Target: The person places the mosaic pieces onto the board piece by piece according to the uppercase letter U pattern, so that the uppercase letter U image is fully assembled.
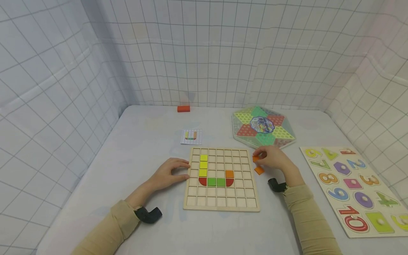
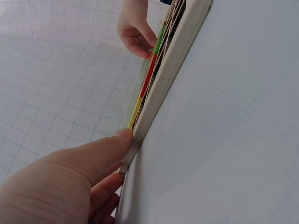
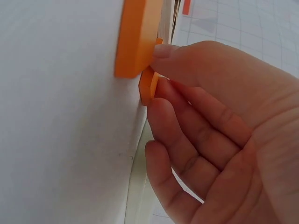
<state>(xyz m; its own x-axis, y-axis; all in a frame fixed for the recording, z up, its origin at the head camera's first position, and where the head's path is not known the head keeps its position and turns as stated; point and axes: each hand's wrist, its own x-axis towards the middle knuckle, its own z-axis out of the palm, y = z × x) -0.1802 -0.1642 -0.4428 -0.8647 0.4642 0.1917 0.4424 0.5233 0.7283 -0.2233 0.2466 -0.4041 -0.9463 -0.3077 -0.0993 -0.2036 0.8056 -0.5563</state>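
Note:
A wooden grid board (image 1: pixel 216 207) lies on the table with yellow (image 1: pixel 203 165), red (image 1: pixel 203 181), green (image 1: pixel 211 182) and orange (image 1: pixel 229 174) tiles set in a U shape. At the board's left edge rests my left hand (image 1: pixel 167 173), its thumb and fingertips spread along the rim; the left wrist view shows the thumb (image 2: pixel 105 151) fairly straight. Just right of the board, my right hand (image 1: pixel 271 157) pinches an orange square tile (image 3: pixel 148 86) between thumb and fingers. A second orange tile (image 1: pixel 259 170) lies beside it on the table, looming large in the right wrist view.
Behind the board lies a small pattern card (image 1: pixel 192 136) showing a similar coloured U. Farther back are a red block (image 1: pixel 183 109) and a star-patterned board game (image 1: pixel 262 127) in clear packaging. A number puzzle board (image 1: pixel 352 187) lies at the right. Grid-lined cloth walls surround the table.

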